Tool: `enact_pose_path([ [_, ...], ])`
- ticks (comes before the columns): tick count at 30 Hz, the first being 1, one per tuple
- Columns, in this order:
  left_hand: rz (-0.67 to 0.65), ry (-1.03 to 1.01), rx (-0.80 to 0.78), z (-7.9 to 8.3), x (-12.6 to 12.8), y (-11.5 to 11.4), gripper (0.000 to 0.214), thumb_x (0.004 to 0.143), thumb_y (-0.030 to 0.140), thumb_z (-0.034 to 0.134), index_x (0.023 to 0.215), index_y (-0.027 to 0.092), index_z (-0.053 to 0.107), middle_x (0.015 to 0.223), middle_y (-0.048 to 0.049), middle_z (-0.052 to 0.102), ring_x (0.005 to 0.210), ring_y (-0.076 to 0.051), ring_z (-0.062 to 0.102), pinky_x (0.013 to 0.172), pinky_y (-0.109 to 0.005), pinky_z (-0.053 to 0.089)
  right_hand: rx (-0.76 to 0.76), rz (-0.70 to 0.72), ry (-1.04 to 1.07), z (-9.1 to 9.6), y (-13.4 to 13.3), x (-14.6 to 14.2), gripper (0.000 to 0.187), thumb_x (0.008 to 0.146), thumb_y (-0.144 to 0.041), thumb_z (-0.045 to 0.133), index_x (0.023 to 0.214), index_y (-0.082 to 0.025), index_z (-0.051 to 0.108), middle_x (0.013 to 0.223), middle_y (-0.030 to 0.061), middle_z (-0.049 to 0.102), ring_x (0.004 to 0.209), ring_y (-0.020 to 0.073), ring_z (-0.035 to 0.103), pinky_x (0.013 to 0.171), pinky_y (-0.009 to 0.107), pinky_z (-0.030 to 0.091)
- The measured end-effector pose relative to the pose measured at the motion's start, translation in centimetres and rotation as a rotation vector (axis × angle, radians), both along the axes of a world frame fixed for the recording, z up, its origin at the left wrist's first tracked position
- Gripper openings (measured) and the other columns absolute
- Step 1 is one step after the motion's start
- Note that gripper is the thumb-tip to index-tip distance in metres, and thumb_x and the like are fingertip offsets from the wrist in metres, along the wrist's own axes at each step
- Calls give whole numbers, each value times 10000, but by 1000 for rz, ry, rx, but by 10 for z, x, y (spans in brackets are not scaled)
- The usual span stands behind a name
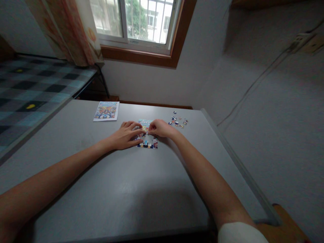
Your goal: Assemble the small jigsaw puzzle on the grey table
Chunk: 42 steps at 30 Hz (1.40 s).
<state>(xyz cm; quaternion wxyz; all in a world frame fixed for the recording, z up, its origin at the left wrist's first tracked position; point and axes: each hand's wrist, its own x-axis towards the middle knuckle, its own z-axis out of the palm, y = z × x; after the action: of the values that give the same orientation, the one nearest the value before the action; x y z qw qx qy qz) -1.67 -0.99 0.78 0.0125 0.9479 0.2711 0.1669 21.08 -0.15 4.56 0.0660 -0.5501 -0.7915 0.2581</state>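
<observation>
A small, partly assembled colourful jigsaw puzzle [147, 143] lies on the grey table [121, 189], far out in front of me. My left hand [125, 135] rests flat on the puzzle's left side, fingers stretched out over it. My right hand [160, 128] is at the puzzle's upper right, its fingers curled and pinched on what looks like a puzzle piece pressed against the puzzle. Several loose puzzle pieces [178, 121] lie scattered just right of that hand.
A printed reference picture [106, 110] lies on the table's far left. A bed with a checked blanket [32, 91] stands to the left. A window [136, 23] with a curtain [73, 33] faces me. The wall [278, 111] runs close along the table's right edge.
</observation>
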Motion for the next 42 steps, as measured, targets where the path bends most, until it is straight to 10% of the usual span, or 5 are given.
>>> enact_pose_path([
  [24, 17, -97, 28, 4, 1, -3, 419, 918, 463, 510, 1265, 247, 602, 1189, -101, 598, 1093, -260, 511, 969, -434, 382, 2, -23, 15, 17, 5, 23, 137, 828, -189, 614, 832, -109, 724, 760, 51, 686, 665, 112, 549, 593, 220, 367],
  [35, 449, -24, -65, 7, 3, -5, 467, 943, 476, 404, 1256, 220, 636, 594, -15, 620, 562, -180, 566, 604, -289, 375, -217, -9, -163, 19, 7, 45, 80, 760, -201, 657, 726, -135, 690, 562, -23, 562, 526, 90, 471, 527, 231, 321],
  [42, 443, 34, -89, 10, 4, -9, 502, 879, 546, 462, 1253, 274, 656, 597, -20, 662, 580, -183, 613, 560, -260, 339, -205, -6, -160, 14, 8, 45, 102, 795, -216, 646, 746, -134, 682, 554, -35, 534, 523, 87, 445, 531, 233, 313],
])
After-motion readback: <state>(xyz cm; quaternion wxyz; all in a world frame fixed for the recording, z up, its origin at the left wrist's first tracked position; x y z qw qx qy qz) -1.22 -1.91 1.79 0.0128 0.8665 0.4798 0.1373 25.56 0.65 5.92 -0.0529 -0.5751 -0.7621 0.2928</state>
